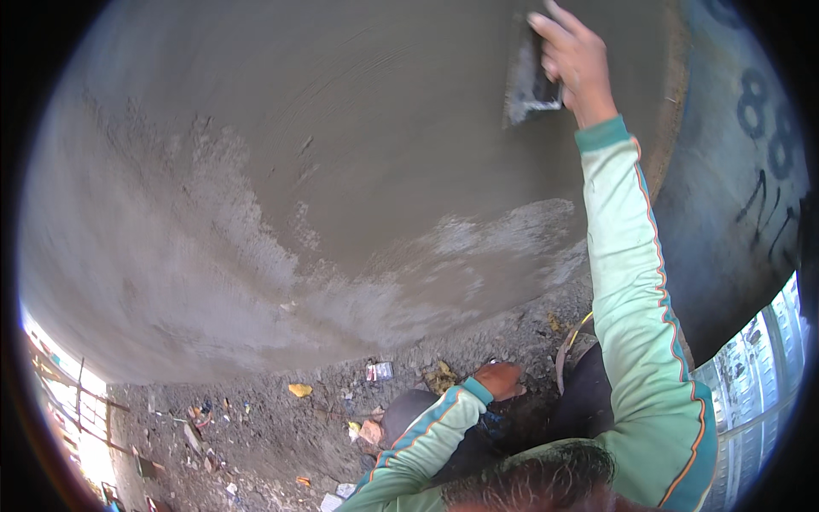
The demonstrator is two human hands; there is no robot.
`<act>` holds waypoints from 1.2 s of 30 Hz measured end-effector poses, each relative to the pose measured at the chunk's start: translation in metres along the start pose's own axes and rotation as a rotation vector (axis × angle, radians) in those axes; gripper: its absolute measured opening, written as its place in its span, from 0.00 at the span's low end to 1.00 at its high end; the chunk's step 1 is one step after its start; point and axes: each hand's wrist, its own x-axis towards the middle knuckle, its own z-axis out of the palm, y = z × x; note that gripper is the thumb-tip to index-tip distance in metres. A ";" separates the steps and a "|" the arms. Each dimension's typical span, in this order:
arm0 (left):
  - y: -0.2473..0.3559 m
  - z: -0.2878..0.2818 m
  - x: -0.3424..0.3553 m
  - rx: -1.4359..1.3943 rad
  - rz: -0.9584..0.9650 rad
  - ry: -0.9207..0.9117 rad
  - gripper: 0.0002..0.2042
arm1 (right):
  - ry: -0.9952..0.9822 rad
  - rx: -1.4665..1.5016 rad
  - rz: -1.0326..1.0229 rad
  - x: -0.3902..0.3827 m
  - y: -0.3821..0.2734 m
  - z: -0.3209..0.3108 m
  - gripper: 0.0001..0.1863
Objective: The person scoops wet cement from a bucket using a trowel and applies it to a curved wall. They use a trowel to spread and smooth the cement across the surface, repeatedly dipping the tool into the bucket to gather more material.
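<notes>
At the lower centre of the frame the left hand [499, 380] rests low near the knee, fingers curled; whether it holds anything cannot be told. Around it lies rubble-strewn ground [273, 427] with scattered litter, including a yellow scrap [299, 390]. Above rises the plastered wall [324, 171], wet and grey. At the upper right the right hand [576, 60] is closed around the handle of a steel trowel [529, 81], whose blade lies flat against the wall.

yellow scrap [299, 390] and other small litter [379, 371] lie on the gritty ground [264, 427] below; corrugated metal sheet [755, 384] at right.
</notes>
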 end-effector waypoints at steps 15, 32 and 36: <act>0.009 -0.005 -0.037 0.032 -0.041 0.150 0.24 | -1.103 -0.831 -0.404 -0.271 0.097 0.191 0.28; 0.008 -0.004 -0.014 0.052 0.015 -0.014 0.29 | -0.624 -0.964 -0.654 -0.245 0.135 0.115 0.28; 0.011 -0.007 -0.013 -0.048 0.051 0.134 0.27 | -0.134 -1.104 -0.795 -0.191 0.114 0.097 0.30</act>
